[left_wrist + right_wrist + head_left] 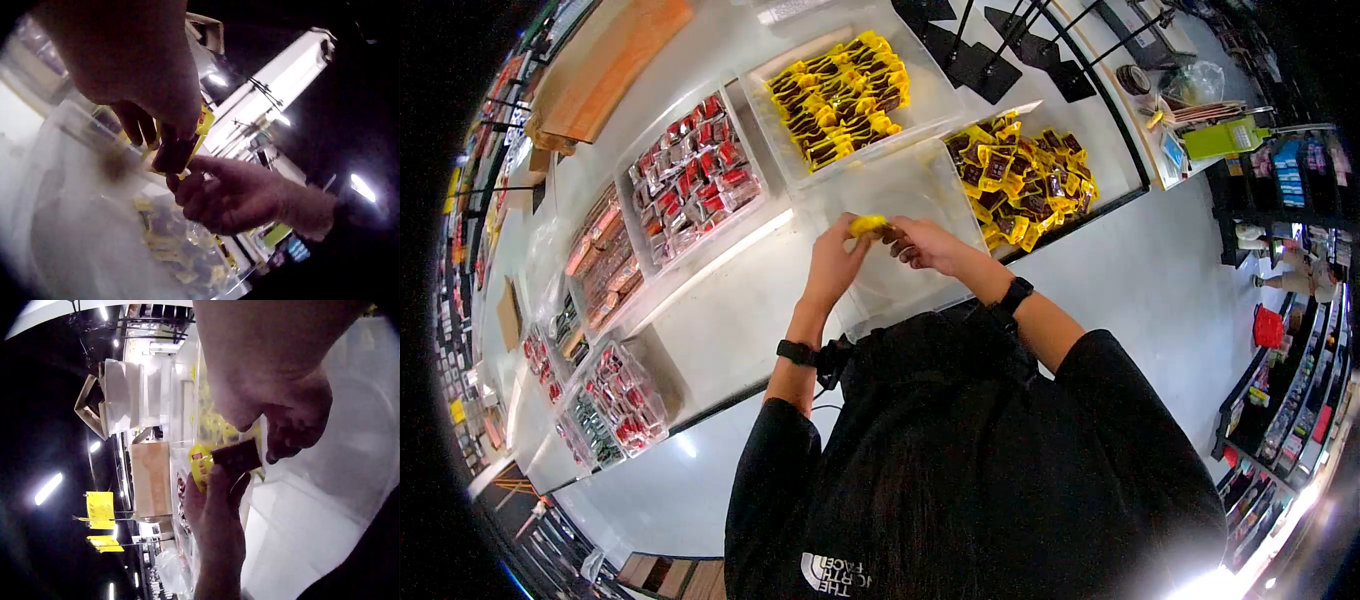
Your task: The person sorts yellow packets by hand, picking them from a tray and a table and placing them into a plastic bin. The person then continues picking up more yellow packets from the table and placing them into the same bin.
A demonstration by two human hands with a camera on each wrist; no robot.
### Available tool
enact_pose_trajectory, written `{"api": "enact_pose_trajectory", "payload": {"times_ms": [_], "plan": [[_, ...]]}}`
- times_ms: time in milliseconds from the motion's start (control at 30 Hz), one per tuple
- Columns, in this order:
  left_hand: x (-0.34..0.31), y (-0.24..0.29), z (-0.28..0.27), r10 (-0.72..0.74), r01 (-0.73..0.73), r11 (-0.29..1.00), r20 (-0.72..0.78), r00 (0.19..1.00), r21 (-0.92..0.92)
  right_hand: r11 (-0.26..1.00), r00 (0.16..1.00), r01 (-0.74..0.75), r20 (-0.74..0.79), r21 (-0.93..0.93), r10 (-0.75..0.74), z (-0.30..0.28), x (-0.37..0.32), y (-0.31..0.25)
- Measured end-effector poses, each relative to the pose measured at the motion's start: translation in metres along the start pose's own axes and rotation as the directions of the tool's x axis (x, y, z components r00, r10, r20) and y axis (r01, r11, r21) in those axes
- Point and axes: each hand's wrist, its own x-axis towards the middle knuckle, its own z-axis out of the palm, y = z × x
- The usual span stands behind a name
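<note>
In front of the body, both hands hold one small yellow snack packet with a dark brown middle. My left hand pinches it between thumb and fingers; the right wrist view shows the packet's brown face beyond that thumb. Fingertips of my right hand pinch the opposite end, the other fingers curled in. Below the hands stands a translucent plastic bin. To its right lies a loose heap of similar yellow packets. Behind it, another bin contains similar packets in neat rows.
Left on the white table stand a bin of red-and-silver packets, long brown packs and smaller tubs. Cardboard lies at the back left. Black stands are at the back right. Shelves line the right side.
</note>
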Motion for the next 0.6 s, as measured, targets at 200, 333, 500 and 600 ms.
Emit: {"api": "enact_pose_trajectory", "payload": {"times_ms": [200, 333, 500, 600], "plan": [[0.013, -0.036, 0.001, -0.288, 0.249, 0.767, 0.029, 0.957, -0.592, 0.85, 0.672, 0.302, -0.537, -0.431, -0.51, -0.103, 0.031, 0.016], [0.011, -0.039, -0.003, -0.375, 0.33, 0.683, 0.074, 0.924, -0.652, 0.83, 0.543, 0.061, -0.679, -0.555, -0.494, -0.159, 0.039, 0.01], [0.0, -0.024, -0.011, -0.392, 0.364, 0.732, 0.08, 0.916, -0.577, 0.684, 0.589, -0.115, -0.604, -0.72, -0.537, -0.187, 0.066, 0.003], [-0.011, -0.009, -0.014, -0.361, 0.32, 0.77, 0.037, 0.932, -0.551, 0.774, 0.553, -0.127, -0.692, -0.62, -0.464, -0.168, 0.068, -0.007]]}}
